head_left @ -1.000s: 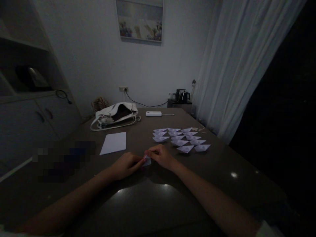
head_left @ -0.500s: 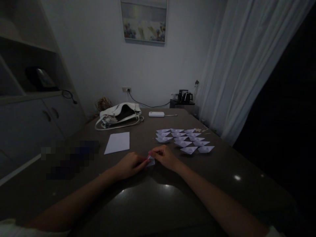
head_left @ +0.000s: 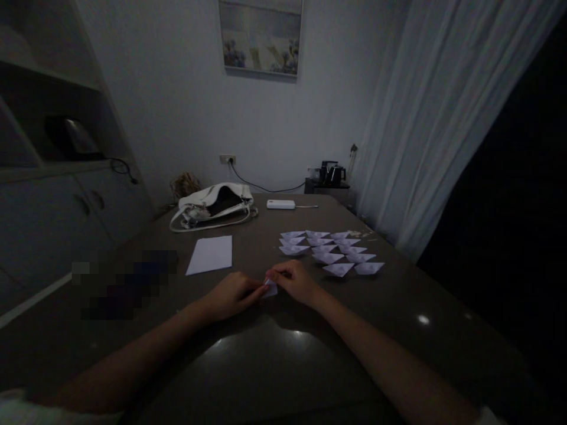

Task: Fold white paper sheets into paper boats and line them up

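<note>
A small folded piece of white paper [head_left: 271, 288] is pinched between my two hands, just above the table. My left hand [head_left: 234, 294] grips its left side with thumb and forefinger. At its upper right edge, the fingers of my right hand [head_left: 295, 280] are closed on it, hiding part of the folds. To the right stand several white paper boats [head_left: 339, 269] in rows. A stack of white paper sheets [head_left: 211, 255] lies flat, left of and beyond my left hand.
A white handbag [head_left: 217, 203] lies open at the table's far left. Near the far edge is a white power bank [head_left: 280, 204] with a short cable. Paper scraps [head_left: 359, 234] lie behind the boats. A blurred-out patch [head_left: 133, 286] covers something at left.
Both hands keep the same pinch on the folded paper, with almost no movement. The view has shifted very slightly.
</note>
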